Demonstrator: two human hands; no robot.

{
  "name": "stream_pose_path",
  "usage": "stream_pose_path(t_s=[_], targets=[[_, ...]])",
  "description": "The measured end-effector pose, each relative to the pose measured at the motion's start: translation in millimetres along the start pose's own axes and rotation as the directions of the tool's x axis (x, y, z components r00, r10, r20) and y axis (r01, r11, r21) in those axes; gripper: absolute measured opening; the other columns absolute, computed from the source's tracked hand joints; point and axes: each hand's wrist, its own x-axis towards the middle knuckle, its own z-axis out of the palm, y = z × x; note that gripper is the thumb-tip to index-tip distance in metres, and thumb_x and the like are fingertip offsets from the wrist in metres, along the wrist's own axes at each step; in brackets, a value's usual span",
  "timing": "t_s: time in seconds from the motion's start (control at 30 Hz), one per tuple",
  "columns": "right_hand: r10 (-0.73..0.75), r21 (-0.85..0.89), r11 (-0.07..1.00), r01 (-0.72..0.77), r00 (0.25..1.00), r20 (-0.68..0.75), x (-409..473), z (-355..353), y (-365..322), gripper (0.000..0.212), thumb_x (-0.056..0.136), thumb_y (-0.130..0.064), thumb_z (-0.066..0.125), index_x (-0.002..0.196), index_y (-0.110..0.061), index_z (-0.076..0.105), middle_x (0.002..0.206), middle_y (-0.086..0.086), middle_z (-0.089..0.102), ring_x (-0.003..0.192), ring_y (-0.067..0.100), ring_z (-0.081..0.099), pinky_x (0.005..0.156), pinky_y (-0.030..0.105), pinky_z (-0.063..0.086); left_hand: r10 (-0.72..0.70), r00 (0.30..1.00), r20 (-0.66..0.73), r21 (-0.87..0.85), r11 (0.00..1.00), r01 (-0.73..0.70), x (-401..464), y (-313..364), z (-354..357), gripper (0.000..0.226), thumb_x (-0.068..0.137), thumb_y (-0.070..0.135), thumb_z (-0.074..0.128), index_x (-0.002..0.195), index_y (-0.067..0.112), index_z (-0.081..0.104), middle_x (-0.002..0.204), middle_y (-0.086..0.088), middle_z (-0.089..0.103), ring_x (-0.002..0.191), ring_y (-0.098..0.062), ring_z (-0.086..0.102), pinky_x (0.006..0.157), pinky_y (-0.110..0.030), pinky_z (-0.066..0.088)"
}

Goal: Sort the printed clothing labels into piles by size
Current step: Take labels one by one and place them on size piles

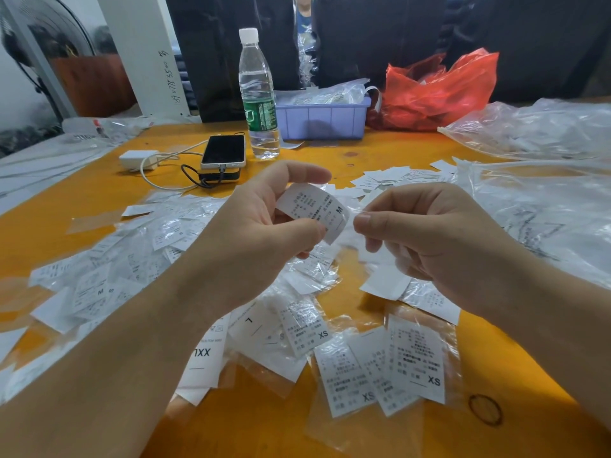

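Observation:
My left hand [264,223] holds a curled white label marked M [314,206] between thumb and fingers, above the orange table [231,424]. My right hand [429,233] pinches the thin clear sleeve at that label's right edge, thumb against forefinger. Below my hands lie several XS labels [416,358] in clear sleeves. An L label [254,325] and an XXL label [201,355] lie beside my left forearm. A heap of loose labels [109,276], one showing M, spreads at the left. More labels [396,176] lie beyond my hands.
A water bottle [259,94], a phone [224,151] on a power bank with a charger and cable, a purple bin [322,119] and a red plastic bag [436,90] stand at the back. Clear plastic bags [535,193] cover the right side.

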Motion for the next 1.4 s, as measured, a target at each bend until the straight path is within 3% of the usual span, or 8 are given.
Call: stream_pose_path(t_s=[0.1, 0.3, 0.67, 0.9, 1.03, 1.2, 1.4], targets=[[0.004, -0.002, 1.0, -0.004, 1.0, 0.0, 0.1, -0.4, 0.0, 0.014, 0.084, -0.007, 0.067, 0.07, -0.006, 0.066, 0.041, -0.009, 0.052, 0.032, 0.002, 0.031, 0.036, 0.015, 0.027, 0.006, 1.0, 0.009, -0.014, 1.0, -0.006, -0.3, 1.0, 0.3, 0.044, 0.068, 0.017, 0.067, 0.106, 0.04, 0.064, 0.088, 0.001, 0.065, 0.07, -0.009, 0.062, 0.064, -0.024, 0.054], [0.007, -0.003, 1.0, -0.007, 1.0, -0.004, 0.1, -0.2, -1.1, 0.017, 0.086, -0.006, 0.065, 0.068, -0.006, 0.064, 0.038, -0.01, 0.05, 0.031, 0.002, 0.03, 0.037, 0.015, 0.027, 0.0, 1.0, 0.015, -0.069, 0.998, 0.001, 0.4, 0.1, -1.5, 0.045, 0.068, 0.015, 0.066, 0.108, 0.036, 0.064, 0.077, 0.014, 0.066, 0.069, -0.01, 0.061, 0.064, -0.023, 0.053], [-0.006, 0.021, 1.0, 0.005, 0.999, 0.043, 0.4, -0.4, -0.7, 0.018, 0.085, -0.007, 0.066, 0.067, -0.011, 0.069, 0.042, -0.009, 0.053, 0.033, 0.003, 0.03, 0.037, 0.015, 0.028, -0.022, 0.999, 0.045, -0.022, 0.999, 0.023, -0.5, 0.4, -0.1, 0.043, 0.069, 0.017, 0.066, 0.107, 0.038, 0.063, 0.076, 0.015, 0.067, 0.067, -0.007, 0.061, 0.063, -0.021, 0.053], [-0.018, 0.039, 0.999, 0.015, 0.996, 0.093, -0.7, 0.7, -1.2, 0.008, 0.073, -0.017, 0.069, 0.068, -0.011, 0.07, 0.043, -0.007, 0.053, 0.034, 0.004, 0.03, 0.037, 0.015, 0.027, -0.051, 0.996, 0.076, -0.014, 0.999, 0.053, -0.2, 1.7, 1.6, 0.041, 0.068, 0.019, 0.067, 0.105, 0.037, 0.062, 0.077, 0.013, 0.068, 0.065, -0.008, 0.061, 0.062, -0.021, 0.053], [-0.014, 0.014, 1.0, 0.013, 0.997, 0.071, 0.6, 0.6, 1.2, 0.009, 0.081, -0.008, 0.068, 0.073, -0.005, 0.069, 0.046, -0.005, 0.056, 0.035, 0.004, 0.033, 0.037, 0.015, 0.028, -0.06, 0.993, 0.106, -0.01, 0.998, 0.061, -1.4, 0.7, 3.3, 0.043, 0.067, 0.019, 0.068, 0.105, 0.038, 0.063, 0.082, 0.006, 0.068, 0.071, -0.014, 0.063, 0.066, -0.026, 0.056], [-0.005, 0.022, 1.0, 0.003, 0.997, 0.077, 0.9, 0.0, 1.8, 0.008, 0.078, -0.011, 0.069, 0.073, -0.004, 0.068, 0.045, -0.007, 0.054, 0.035, 0.004, 0.032, 0.036, 0.014, 0.027, -0.053, 0.99, 0.134, 0.004, 0.999, 0.053, -2.1, 0.4, 5.2, 0.045, 0.067, 0.02, 0.069, 0.105, 0.043, 0.063, 0.093, -0.001, 0.066, 0.079, -0.02, 0.065, 0.072, -0.032, 0.059], [0.011, 0.038, 0.999, -0.014, 0.997, 0.081, 1.2, 0.8, 2.2, 0.021, 0.067, -0.021, 0.07, 0.076, -0.002, 0.07, 0.052, 0.002, 0.058, 0.036, 0.005, 0.033, 0.037, 0.016, 0.027, -0.041, 0.987, 0.156, 0.042, 0.999, 0.035, -2.7, -1.8, 5.5, 0.049, 0.068, 0.024, 0.07, 0.11, 0.047, 0.059, 0.088, 0.005, 0.066, 0.082, -0.012, 0.064, 0.076, -0.029, 0.056]])
